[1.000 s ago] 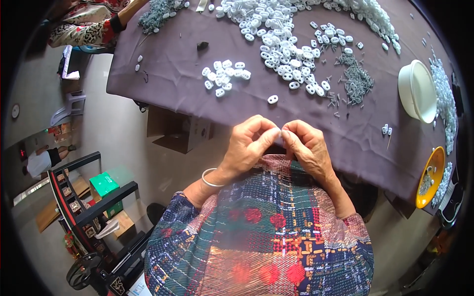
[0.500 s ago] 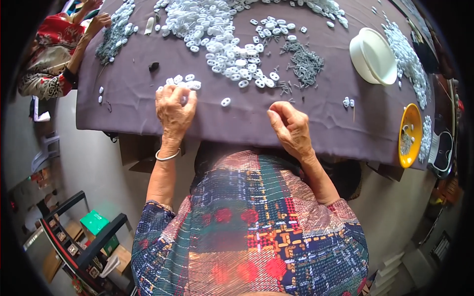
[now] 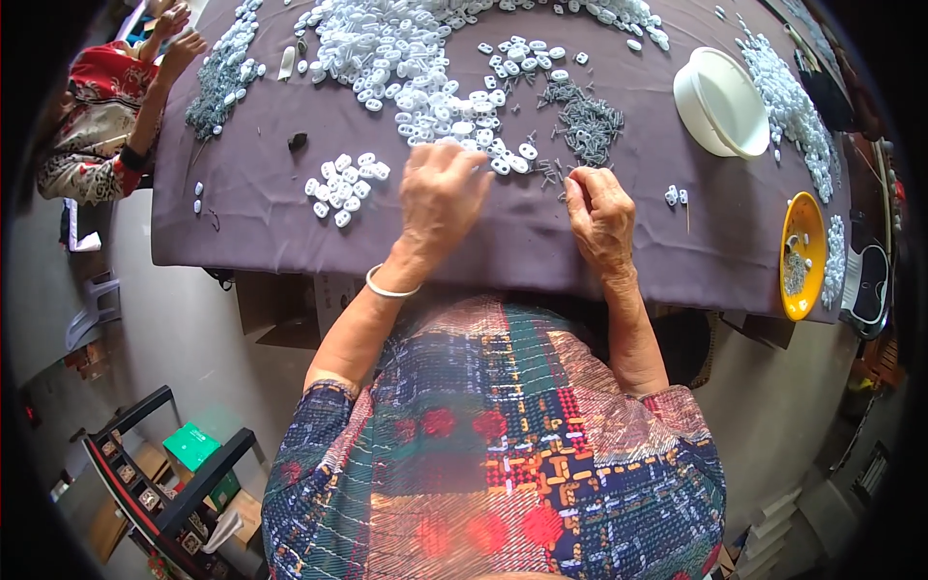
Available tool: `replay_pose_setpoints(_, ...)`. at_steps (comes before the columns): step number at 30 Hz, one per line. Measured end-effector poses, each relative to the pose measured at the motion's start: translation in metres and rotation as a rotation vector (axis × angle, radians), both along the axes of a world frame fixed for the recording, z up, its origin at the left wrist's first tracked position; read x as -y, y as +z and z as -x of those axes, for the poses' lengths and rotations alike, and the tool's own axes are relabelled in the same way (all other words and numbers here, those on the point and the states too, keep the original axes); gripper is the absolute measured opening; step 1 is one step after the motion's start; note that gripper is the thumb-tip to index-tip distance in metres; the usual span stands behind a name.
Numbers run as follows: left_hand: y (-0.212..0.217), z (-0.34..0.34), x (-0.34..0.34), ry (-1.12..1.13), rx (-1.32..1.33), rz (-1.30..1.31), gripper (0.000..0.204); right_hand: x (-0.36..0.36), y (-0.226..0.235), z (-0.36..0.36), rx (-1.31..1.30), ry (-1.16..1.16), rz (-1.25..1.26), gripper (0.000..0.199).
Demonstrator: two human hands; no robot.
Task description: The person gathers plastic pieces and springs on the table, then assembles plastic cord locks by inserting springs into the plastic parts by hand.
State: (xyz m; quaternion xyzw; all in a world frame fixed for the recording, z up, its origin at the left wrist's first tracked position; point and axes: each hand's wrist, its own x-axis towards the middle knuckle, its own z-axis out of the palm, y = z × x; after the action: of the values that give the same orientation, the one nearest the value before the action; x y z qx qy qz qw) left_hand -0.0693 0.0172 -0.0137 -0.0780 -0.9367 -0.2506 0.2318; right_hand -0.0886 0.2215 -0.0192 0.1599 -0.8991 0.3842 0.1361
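Observation:
My left hand (image 3: 440, 198), with a bracelet on its wrist, hovers at the near end of the big heap of white oval two-holed plastic pieces (image 3: 416, 92). Its fingers are smeared by motion, so what they hold cannot be told. Thumb and forefinger of my right hand (image 3: 604, 217) pinch together at the near edge of a pile of small grey screw-like pins (image 3: 585, 126). Anything between those fingertips is too small to make out. Left of my left hand lies a small group of white pieces (image 3: 338, 188).
A white tub (image 3: 720, 106) and a yellow bowl (image 3: 802, 261) with small parts stand on the right of the cloth-covered table (image 3: 271, 227). More white pieces (image 3: 793, 101) line that side. Another person's hands (image 3: 179, 43) work at far left, by a grey-and-white pile (image 3: 217, 97).
My left hand has left the small group and moved right toward the heap. The lone white piece between my hands no longer shows. My right hand has moved forward to the grey pins.

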Motion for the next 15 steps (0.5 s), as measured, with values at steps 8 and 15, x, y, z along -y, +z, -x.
replay_pose_setpoints(8,-0.004,-0.006,-0.015,-0.133,0.047,0.064,0.020,-0.006,0.004,0.009,-0.053,0.033,-0.029,0.009)
replay_pose_setpoints(15,-0.011,-0.041,-0.018,-0.144,0.120,-0.065,0.032,0.006,-0.002,0.013,-0.140,0.239,-0.222,0.016)
